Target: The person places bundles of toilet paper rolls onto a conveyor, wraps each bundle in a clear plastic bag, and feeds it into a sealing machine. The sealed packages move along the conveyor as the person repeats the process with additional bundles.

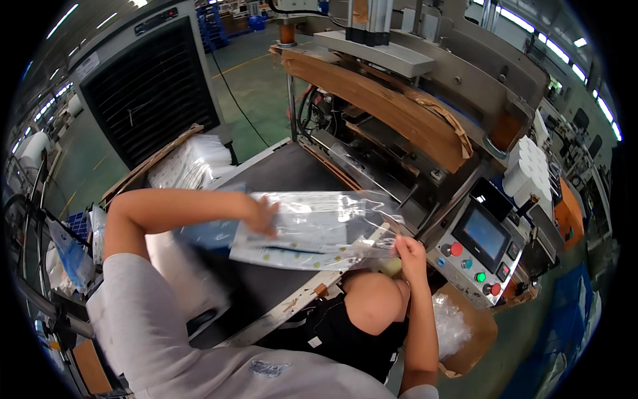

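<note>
In the head view, I see the clear plastic bag [312, 223] over the dark table [266, 166]. The right hand [410, 251] pinches its right end, probably to keep it stretched; the left hand [261, 216] is blurred at its left part, so I cannot tell its grip. Button panel [455, 271] stands right, seemingly for easy reach

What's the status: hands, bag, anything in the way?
Left hand blurred at the bag, grip unclear. Right hand pinching bag's right end. Bag clear, spread above black belt. Left forearm partly hiding blue plastic.
</note>
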Demonstrator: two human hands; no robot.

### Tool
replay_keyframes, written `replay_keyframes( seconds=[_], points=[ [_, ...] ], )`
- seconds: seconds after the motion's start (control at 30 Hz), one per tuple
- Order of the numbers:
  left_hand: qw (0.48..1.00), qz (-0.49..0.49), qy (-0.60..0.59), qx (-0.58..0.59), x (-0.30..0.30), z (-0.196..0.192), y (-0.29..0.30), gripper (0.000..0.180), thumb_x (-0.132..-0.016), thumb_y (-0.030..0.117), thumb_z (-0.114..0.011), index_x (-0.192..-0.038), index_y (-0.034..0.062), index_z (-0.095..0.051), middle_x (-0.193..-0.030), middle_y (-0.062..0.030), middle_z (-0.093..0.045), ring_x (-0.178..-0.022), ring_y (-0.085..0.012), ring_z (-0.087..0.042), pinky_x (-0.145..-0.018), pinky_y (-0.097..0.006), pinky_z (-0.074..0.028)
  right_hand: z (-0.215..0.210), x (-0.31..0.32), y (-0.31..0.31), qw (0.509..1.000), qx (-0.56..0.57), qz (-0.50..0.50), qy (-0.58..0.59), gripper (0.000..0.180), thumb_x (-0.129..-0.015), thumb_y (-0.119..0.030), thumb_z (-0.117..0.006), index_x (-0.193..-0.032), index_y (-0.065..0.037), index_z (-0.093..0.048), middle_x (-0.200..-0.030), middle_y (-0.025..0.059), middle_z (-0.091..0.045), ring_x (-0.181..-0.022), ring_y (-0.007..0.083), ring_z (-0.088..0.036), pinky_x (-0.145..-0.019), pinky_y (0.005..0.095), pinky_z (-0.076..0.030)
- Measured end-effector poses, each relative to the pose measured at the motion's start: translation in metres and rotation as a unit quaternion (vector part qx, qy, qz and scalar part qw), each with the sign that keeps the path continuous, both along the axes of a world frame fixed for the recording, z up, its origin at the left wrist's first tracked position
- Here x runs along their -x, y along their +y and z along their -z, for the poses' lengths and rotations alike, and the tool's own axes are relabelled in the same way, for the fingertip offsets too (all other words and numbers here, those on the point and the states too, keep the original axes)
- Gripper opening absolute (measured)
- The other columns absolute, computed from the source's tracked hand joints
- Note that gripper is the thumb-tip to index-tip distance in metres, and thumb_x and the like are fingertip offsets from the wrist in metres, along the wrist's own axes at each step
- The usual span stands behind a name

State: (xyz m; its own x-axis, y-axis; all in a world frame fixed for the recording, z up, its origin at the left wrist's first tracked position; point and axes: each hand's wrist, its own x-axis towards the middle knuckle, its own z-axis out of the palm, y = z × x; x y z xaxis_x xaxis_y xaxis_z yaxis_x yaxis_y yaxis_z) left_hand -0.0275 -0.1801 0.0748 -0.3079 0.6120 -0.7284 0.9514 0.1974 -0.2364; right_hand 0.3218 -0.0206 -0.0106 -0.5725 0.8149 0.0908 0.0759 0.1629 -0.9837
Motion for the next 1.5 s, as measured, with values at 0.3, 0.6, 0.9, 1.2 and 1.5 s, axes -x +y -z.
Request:
replay_keyframes(
  seconds=[0.3,0.6,0.9,1.2,1.5],
  points=[
    [0.748,0.401,-0.338,-0.407,-0.051,-0.044,0.064,0.043,-0.078,0.047,-0.066,-0.091,0.0067,-0.063,-0.096,-0.0083,-0.062,-0.105,-0.0288,-0.051,-0.088,-0.040,-0.040,-0.075,0.082,-0.026,0.953,0.022,-0.303,-0.019,0.025,-0.090,-0.022,-0.058,-0.084,0.000,-0.069,-0.075,0.0033,-0.067,-0.071,0.0081,-0.059,-0.068,0.0220,-0.045],
    [0.833,0.067,-0.519,-0.178,0.083,-0.042,0.143,0.042,-0.084,0.037,-0.065,-0.060,0.0030,-0.060,-0.058,-0.0017,-0.058,-0.065,-0.0083,-0.055,-0.061,-0.026,-0.043,-0.083,0.041,0.028,0.949,0.092,-0.297,0.047,0.032,-0.087,-0.026,-0.061,-0.076,0.003,-0.067,-0.081,0.0146,-0.066,-0.079,0.0208,-0.061,-0.075,0.0316,-0.047],
    [0.774,0.015,-0.497,-0.391,0.143,-0.047,0.279,0.039,-0.090,0.039,-0.054,-0.074,0.0037,-0.063,-0.078,-0.0033,-0.066,-0.079,-0.0128,-0.061,-0.092,-0.032,-0.038,-0.047,0.096,0.152,0.980,0.040,0.081,0.178,0.026,-0.091,-0.026,-0.055,-0.075,-0.005,-0.057,-0.075,0.0016,-0.053,-0.073,0.0106,-0.048,-0.070,0.0263,-0.038],
    [0.758,0.097,-0.151,-0.628,0.118,0.017,0.404,0.031,-0.090,0.035,-0.051,-0.092,0.0058,-0.062,-0.088,-0.0053,-0.066,-0.083,-0.0173,-0.061,-0.090,-0.034,-0.039,-0.020,0.155,0.232,0.860,-0.042,0.333,0.384,0.032,-0.089,-0.025,-0.058,-0.110,0.000,-0.057,-0.105,0.0056,-0.058,-0.094,0.0186,-0.054,-0.082,0.0311,-0.042],
    [0.623,0.239,-0.131,-0.733,0.102,-0.004,0.361,0.028,-0.086,0.031,-0.053,-0.098,0.0080,-0.062,-0.094,-0.0079,-0.064,-0.090,-0.0210,-0.059,-0.086,-0.037,-0.040,-0.010,0.128,0.197,0.900,-0.259,0.325,0.131,0.030,-0.090,-0.020,-0.058,-0.112,0.001,-0.056,-0.111,0.0090,-0.058,-0.099,0.0168,-0.053,-0.087,0.0296,-0.041]
  ],
)
